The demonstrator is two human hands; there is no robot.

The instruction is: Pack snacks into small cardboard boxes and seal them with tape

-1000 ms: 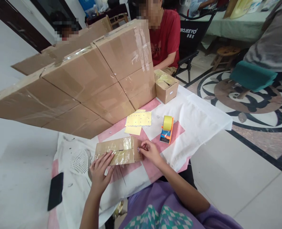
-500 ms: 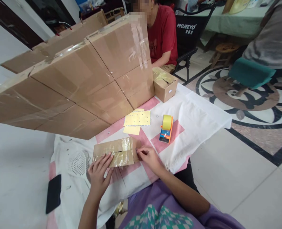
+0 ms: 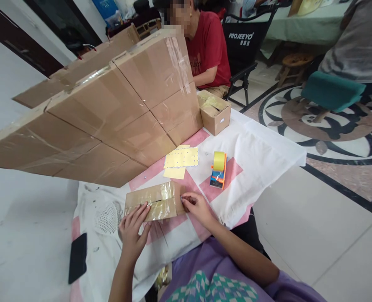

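A small taped cardboard box (image 3: 153, 201) lies on the white and pink cloth (image 3: 261, 155) in front of me. My left hand (image 3: 134, 228) rests on its near side, fingers stretched flat against the tape. My right hand (image 3: 197, 205) is at the box's right end, fingers curled and pinching at the tape edge there. A yellow tape roll in an orange and blue dispenser (image 3: 219, 167) stands a little beyond my right hand. Yellow sticker sheets (image 3: 180, 160) lie just behind the box.
A wall of large taped cartons (image 3: 110, 109) fills the left and back. A small open-topped box (image 3: 214, 111) sits at the far end, near a seated person in a red shirt (image 3: 209, 50). A black phone (image 3: 77, 258) lies at the cloth's left edge. A teal stool (image 3: 332, 90) stands on the patterned floor.
My right hand's fingers have curled tighter against the right end of the small box. The left hand stays flat on it. The view has shifted slightly.
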